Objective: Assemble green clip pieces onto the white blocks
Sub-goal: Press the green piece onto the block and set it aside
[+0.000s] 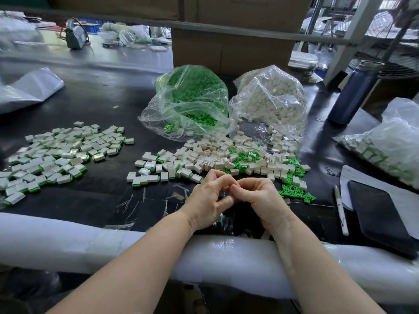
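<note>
- A white foam roll (68, 241) is laid along the near edge of the dark worktop (95, 100); both forearms are rested across it.
- The left hand (209, 200) and the right hand (260, 198) are brought together just beyond the roll, fingertips touching, fingers curled.
- A small white-and-green piece (219, 219) is glimpsed under the left hand; whether it is gripped cannot be told, and what is pinched between the fingertips is hidden.
- Just beyond the hands, a loose heap of white blocks (215, 155) is spread across the middle of the worktop, with some green-edged ones on its left side.
- Green clips (294, 189) are scattered at the right of that heap and mixed into it.
- To the left, well apart from the heap, a pile of finished blocks (56, 150) with green edges is seen.
- Far of the heap, an open clear bag of green clips (192, 98) is set beside a clear bag of white blocks (272, 98); the two bags are touching.
- A cardboard box (231, 51) is stood behind the bags.
- At the right, a dark bottle (353, 91), another filled bag (390, 143), a white pen (340, 209) and a black tablet (381, 218) on white paper are seen.
- At the far left, a grey plastic bag (27, 89) is laid.
</note>
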Tool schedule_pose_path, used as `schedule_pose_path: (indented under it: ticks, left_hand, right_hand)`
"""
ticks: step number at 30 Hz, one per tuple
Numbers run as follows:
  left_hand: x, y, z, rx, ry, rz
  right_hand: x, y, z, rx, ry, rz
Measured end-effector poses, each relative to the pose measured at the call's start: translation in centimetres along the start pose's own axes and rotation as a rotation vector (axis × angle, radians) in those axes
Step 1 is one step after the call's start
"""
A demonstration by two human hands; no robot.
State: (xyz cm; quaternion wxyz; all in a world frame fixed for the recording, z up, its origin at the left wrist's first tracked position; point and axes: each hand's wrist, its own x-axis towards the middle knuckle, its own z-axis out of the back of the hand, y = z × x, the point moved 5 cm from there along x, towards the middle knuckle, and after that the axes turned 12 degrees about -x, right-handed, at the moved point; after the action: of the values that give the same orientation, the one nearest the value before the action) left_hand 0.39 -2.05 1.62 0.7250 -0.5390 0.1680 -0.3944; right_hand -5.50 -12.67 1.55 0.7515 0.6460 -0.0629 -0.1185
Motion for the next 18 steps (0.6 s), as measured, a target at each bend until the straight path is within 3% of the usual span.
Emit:
schedule_pose_path:
  ticks: [10,14,18]
  left_hand:
    - [0.0,-0.3,0.2,-0.076,-0.033,0.016]
    - [0.1,0.0,0.7,-0.088,-0.108,0.01]
    - [0.1,0.1,0.8,-0.067,-0.122,0.024]
  right_hand:
    - [0.1,0.0,-0.4,-0.014,-0.045,0.048]
    - [0.2,-0.1,0.3,0.049,-0.166,0.063]
    - [0.1,0.0,0.8,-0.086,-0.24,0.093]
